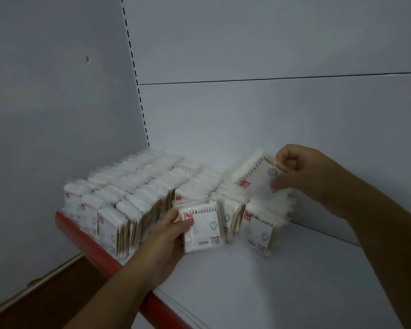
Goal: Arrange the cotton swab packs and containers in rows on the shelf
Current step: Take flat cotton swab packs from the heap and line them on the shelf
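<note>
On the shelf (282,281), toward 9 o'clock of the view, the rows (133,191) of packs stand upright and tightly pressed, filling the corner as far as the rear panel (271,115). The step in hand looks like extending those rows rightward. The left hand (166,236), at 6 o'clock, has thumb and curled fingers round the front pack (204,230), which stands upright at the near end of a row. The right hand (301,172), at 3 o'clock, pinches the raised pack (254,179) near its top corner with curled fingers, and it hangs tilted above the row ends. At 6 o'clock of it a loose pack (261,233) leans, not squared.

Next, I judge, the raised pack must come down upright into line while the left hand steadies the front. The packs are flat, squarish sleeves of clear, glossy, crinkly plastic, showing white cotton tips and pale wooden sticks. They are probably slippery and apt to topple. The shelf looks like smooth white painted metal with a red lip (86,236).
</note>
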